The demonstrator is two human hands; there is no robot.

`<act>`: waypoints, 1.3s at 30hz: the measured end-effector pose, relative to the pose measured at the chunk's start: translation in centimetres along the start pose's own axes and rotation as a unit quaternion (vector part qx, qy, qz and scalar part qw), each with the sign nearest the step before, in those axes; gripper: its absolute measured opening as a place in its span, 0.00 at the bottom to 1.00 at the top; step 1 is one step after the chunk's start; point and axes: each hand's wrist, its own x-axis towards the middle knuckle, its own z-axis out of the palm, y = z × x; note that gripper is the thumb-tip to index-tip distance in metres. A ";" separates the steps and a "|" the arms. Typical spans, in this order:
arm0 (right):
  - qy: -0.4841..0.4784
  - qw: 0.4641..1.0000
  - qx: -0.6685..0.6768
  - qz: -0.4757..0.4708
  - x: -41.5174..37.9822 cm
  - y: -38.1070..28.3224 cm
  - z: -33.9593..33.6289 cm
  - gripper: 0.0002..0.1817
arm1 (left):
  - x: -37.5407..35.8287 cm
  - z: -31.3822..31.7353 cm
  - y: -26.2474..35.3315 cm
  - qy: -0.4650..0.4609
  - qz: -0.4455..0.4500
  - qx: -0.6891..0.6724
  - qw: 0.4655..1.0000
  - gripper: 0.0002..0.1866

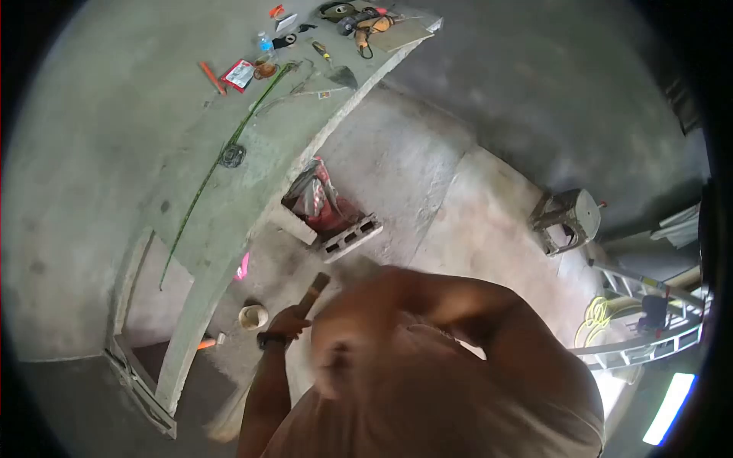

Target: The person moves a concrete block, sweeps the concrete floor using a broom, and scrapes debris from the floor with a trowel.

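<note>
My left hand [287,324], with a dark band at its wrist, is closed around a wooden handle [313,294] that points up and to the right. My right arm [458,301] is bent across my chest; its hand is blurred close to my body and I cannot make out its fingers. A whitish round container [253,317] stands on the floor beside my left hand. Near the lower left, a pale, blurred brush-like thing [229,416] shows beside my left forearm. An orange-handled tool [208,343] lies left of the container.
A concrete ledge [206,286] bears a green strap [200,191], a trowel [341,75], a bottle [265,43] and several tools. Ahead on the floor are a hollow block [353,237] and a red-and-white sack [324,202]. A stool [584,216] and a ladder [649,351] stand right.
</note>
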 end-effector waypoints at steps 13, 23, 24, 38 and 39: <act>0.708 0.679 0.093 -0.168 -1.4 -5.8 -5.9 0.21 | 0.4 6.0 -15.8 -0.023 -0.151 -0.426 0.892 0.21; 0.600 0.672 0.256 -0.350 1.2 -2.9 -19.9 0.24 | 6.0 3.6 -15.0 -0.039 -0.159 -0.479 0.862 0.21; 0.573 0.700 0.260 -0.337 0.6 -3.0 -20.6 0.24 | 6.3 3.7 -14.9 -0.039 -0.159 -0.485 0.859 0.21; -0.008 0.987 0.144 -0.065 -1.1 -2.7 -30.5 0.26 | 7.0 7.3 -2.9 0.040 -0.210 -0.628 0.748 0.24; -0.044 0.987 0.142 -0.064 -1.8 -2.4 -31.3 0.26 | 7.2 7.9 -0.6 0.061 -0.207 -0.613 0.760 0.25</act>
